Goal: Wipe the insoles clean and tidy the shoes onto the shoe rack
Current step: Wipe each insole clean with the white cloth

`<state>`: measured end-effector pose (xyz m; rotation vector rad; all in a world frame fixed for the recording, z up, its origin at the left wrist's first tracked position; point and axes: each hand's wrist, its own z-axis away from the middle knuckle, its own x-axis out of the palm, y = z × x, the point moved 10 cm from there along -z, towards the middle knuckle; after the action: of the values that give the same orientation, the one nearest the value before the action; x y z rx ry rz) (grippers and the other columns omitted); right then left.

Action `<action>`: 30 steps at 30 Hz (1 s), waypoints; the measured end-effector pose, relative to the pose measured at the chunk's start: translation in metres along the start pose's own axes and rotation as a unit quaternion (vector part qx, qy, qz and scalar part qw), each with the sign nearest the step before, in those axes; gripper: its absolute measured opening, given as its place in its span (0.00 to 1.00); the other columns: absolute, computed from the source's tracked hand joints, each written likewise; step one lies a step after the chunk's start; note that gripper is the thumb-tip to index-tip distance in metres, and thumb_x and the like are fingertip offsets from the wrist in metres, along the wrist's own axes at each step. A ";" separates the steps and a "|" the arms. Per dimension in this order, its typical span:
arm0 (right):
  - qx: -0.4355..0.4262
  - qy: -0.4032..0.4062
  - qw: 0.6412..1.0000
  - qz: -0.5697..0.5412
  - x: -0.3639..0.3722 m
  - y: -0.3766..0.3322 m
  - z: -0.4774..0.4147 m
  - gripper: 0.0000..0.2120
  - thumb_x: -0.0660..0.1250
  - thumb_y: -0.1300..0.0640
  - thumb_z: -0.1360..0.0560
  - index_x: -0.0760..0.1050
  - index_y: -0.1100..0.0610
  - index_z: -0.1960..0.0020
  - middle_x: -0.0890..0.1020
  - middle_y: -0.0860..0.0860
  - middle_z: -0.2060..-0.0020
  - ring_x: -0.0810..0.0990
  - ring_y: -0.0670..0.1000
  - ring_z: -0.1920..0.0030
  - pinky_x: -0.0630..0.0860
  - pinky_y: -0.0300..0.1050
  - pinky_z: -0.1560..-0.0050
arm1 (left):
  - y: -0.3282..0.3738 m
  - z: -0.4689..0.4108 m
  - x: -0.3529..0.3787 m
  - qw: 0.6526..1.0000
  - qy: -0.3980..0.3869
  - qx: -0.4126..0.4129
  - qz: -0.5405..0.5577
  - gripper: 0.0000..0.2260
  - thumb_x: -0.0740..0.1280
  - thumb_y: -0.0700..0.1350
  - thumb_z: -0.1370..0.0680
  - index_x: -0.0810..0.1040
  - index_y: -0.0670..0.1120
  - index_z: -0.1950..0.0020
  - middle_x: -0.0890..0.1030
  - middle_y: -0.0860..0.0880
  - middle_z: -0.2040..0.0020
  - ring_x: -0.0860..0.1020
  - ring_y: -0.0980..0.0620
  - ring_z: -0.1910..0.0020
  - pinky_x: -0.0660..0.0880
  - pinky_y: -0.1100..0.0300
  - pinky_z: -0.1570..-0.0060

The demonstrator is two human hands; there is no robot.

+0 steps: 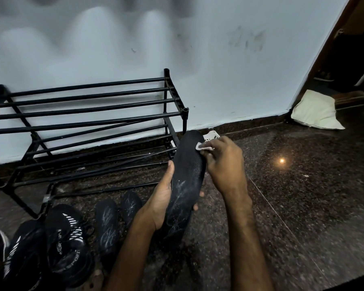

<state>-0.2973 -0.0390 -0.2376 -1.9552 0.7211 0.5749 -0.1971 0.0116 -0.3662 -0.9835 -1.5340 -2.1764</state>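
Note:
My left hand (159, 201) grips a black insole (187, 177) by its lower half, holding it upright with whitish scuff marks showing. My right hand (223, 162) pinches a small white wipe (202, 146) against the insole's upper end. Two more black insoles (108, 224) (131, 204) lie on the floor to the left, both marked with white streaks. Black sport shoes with white stripes (66, 238) (21, 248) stand at the lower left. The black metal shoe rack (88, 114) stands against the wall with nothing on its bars.
A small white plastic container (211, 135) sits on the floor behind the insole, near the rack's right leg. A pale pillow (316, 111) lies in the far right corner by a wooden door frame. The floor is dark polished granite (303, 185).

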 end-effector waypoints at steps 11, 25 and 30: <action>-0.030 0.044 0.999 -0.011 0.000 -0.003 -0.020 0.10 0.74 0.61 0.28 0.83 0.51 0.49 0.80 0.46 0.52 0.78 0.44 0.53 0.73 0.62 0.36 | -0.004 0.004 0.001 0.997 -0.003 -0.018 -0.073 0.34 0.51 0.67 0.20 0.78 0.39 0.36 0.80 0.38 0.51 0.80 0.44 0.58 0.79 0.53 0.65; 0.041 -0.107 0.989 -0.090 0.018 0.019 0.010 0.08 0.76 0.62 0.30 0.84 0.52 0.53 0.81 0.47 0.53 0.80 0.42 0.55 0.80 0.42 0.46 | 0.004 0.002 0.000 1.000 0.009 0.012 -0.016 0.35 0.52 0.67 0.21 0.78 0.39 0.36 0.79 0.39 0.48 0.79 0.44 0.58 0.77 0.53 0.67; 0.063 -0.092 0.990 -0.089 0.018 0.030 0.016 0.06 0.77 0.59 0.30 0.85 0.50 0.55 0.79 0.45 0.53 0.77 0.38 0.54 0.70 0.21 0.56 | 0.008 -0.002 0.000 1.000 0.012 0.024 0.015 0.33 0.51 0.67 0.21 0.81 0.41 0.39 0.80 0.40 0.50 0.80 0.44 0.60 0.78 0.53 0.68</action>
<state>-0.3072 -0.0409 -0.2748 -1.8009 0.4524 0.5772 -0.1928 0.0069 -0.3606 -0.9569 -1.5431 -2.1142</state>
